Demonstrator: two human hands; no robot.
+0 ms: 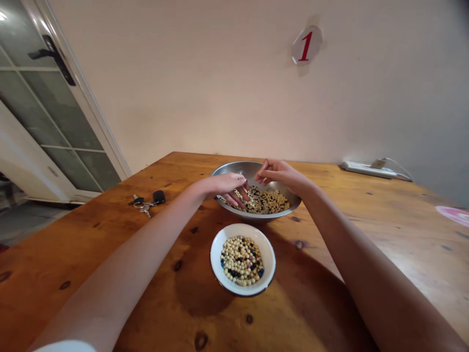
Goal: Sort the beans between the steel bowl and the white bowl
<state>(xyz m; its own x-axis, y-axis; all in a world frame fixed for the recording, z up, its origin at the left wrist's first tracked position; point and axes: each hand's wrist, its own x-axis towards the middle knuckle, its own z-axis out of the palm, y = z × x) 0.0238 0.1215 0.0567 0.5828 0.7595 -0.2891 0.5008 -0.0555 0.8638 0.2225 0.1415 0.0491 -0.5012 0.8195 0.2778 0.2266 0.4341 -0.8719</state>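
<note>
A wide metal bowl (289,208) holds many pale beads (269,201) mixed with dark ones. Over its left side, my left hand (231,187) reaches in palm down, the fingers stretched and apart just above the beads. My right hand (275,172) hovers over the right rear part of the bowl, its thumb and fingers bent together in a pinch; anything between the fingertips is too small to make out. Closer to me stands a white dish with a dark rim (269,244), holding a layer of pale, black, blue and purple beads (242,259).
Keys with black fobs (148,201) lie on the wooden table (157,274) to the left. A white power strip (368,169) with a cable sits at the back right by the wall. A pink and white round item (454,215) is at the right edge.
</note>
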